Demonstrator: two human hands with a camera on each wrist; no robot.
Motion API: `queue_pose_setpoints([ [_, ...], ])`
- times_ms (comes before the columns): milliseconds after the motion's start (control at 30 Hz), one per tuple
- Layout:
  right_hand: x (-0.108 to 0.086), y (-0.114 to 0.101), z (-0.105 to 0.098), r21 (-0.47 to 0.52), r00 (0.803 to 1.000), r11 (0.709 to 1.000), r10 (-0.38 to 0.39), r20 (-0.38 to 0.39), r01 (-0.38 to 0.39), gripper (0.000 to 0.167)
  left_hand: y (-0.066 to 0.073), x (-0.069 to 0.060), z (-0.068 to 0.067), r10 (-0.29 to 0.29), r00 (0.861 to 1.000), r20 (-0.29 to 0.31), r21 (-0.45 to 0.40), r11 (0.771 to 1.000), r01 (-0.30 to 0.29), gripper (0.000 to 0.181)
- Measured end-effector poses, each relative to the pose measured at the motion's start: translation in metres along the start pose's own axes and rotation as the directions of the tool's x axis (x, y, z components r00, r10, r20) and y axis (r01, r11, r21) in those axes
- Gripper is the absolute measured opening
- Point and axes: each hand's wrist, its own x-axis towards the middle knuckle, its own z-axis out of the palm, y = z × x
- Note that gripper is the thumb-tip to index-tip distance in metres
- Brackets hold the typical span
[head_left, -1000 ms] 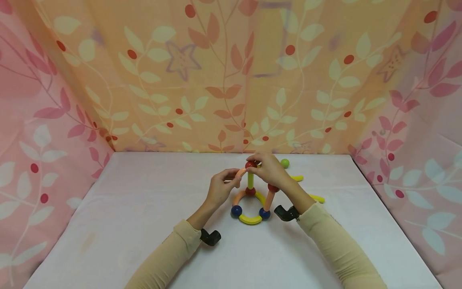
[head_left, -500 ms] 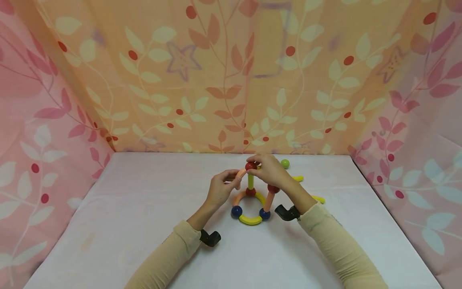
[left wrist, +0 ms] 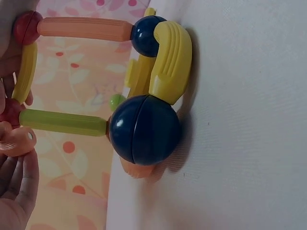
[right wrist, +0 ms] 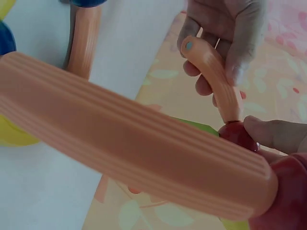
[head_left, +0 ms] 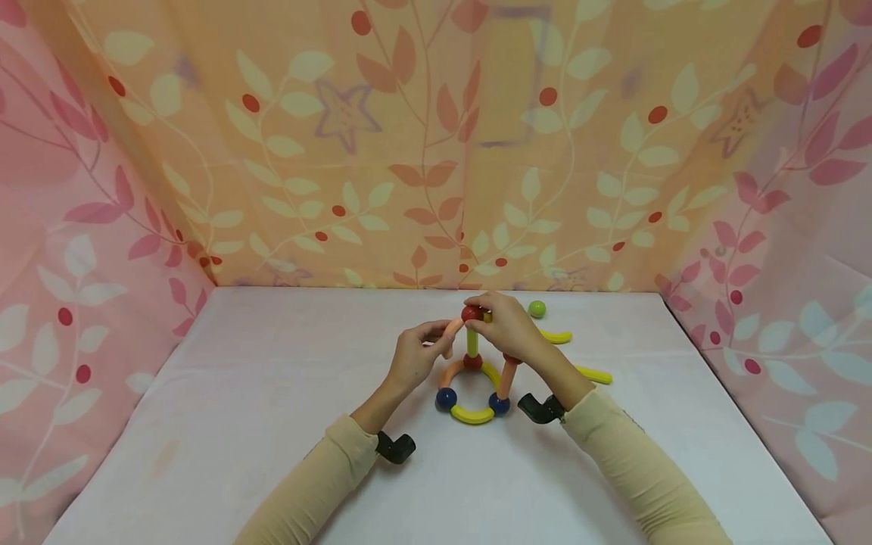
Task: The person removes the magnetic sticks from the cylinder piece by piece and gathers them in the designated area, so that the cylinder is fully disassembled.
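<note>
My left hand (head_left: 417, 356) pinches a curved orange magnetic rod (right wrist: 213, 72), whose far end meets a red ball (head_left: 471, 313). That ball tops an upright green rod (head_left: 473, 342), and my right hand (head_left: 506, 324) holds it between thumb and fingers. Below, a ring of curved rods and balls lies on the table, with blue balls (head_left: 446, 398) and a yellow curved rod (head_left: 473, 415) at the front. An upright orange rod (right wrist: 134, 139) leads to another red ball (right wrist: 288, 196), mostly behind my right wrist in the head view. A curved yellow rod (left wrist: 26, 72) links both red balls.
Behind my right arm lie a green ball (head_left: 537, 309), a curved yellow rod (head_left: 557, 337) and another yellow rod (head_left: 594, 375). The white table (head_left: 272, 454) ends at a patterned cloth backdrop (head_left: 422, 189), with pink cloth on both sides.
Both hands stay at the upper red ball, the same pieces in hold. My right hand and wrist have shifted very slightly down, covering more of the second red ball.
</note>
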Motion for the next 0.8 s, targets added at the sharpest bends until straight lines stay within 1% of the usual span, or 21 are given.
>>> queue_pose_setpoints([
  [133, -0.002, 0.001, 0.000, -0.008, 1.000, 1.000, 0.008, -0.004, -0.008, 0.040, -0.004, 0.000, -0.001, -0.051, 0.999, 0.004, 0.041, 0.998, 0.050, 0.031],
  [200, -0.002, 0.002, -0.001, -0.011, 1.000, 1.000, 0.015, -0.003, -0.015, 0.040, -0.007, -0.001, -0.001, -0.089, 0.996, 0.008, 0.046, 0.995, 0.089, 0.030],
  [267, -0.003, 0.002, -0.001, -0.013, 1.000, 1.000, 0.022, -0.001, -0.022, 0.041, -0.010, -0.001, -0.002, -0.114, 0.993, 0.016, 0.047, 0.993, 0.113, 0.031],
  [433, -0.004, 0.001, -0.001, -0.016, 1.000, 1.000, 0.026, 0.003, -0.026, 0.041, -0.016, -0.003, -0.008, -0.122, 0.992, 0.028, 0.044, 0.992, 0.121, 0.030],
  [500, -0.004, 0.001, -0.001, -0.014, 1.000, 1.000, 0.027, 0.006, -0.027, 0.041, -0.018, -0.004, -0.013, -0.133, 0.991, 0.032, 0.049, 0.990, 0.132, 0.030],
  [633, -0.004, 0.001, -0.001, -0.015, 0.999, 0.999, 0.031, 0.009, -0.031, 0.041, -0.024, -0.004, -0.028, -0.188, 0.982, 0.031, 0.057, 0.981, 0.186, 0.031],
  [733, -0.004, 0.001, -0.001, -0.018, 0.999, 0.999, 0.038, 0.012, -0.038, 0.042, -0.029, -0.004, -0.044, -0.226, 0.974, 0.026, 0.058, 0.973, 0.224, 0.032],
  [800, -0.004, 0.001, -0.001, -0.017, 0.999, 0.999, 0.042, 0.012, -0.042, 0.042, -0.032, -0.004, -0.056, -0.246, 0.969, 0.025, 0.062, 0.968, 0.245, 0.033],
])
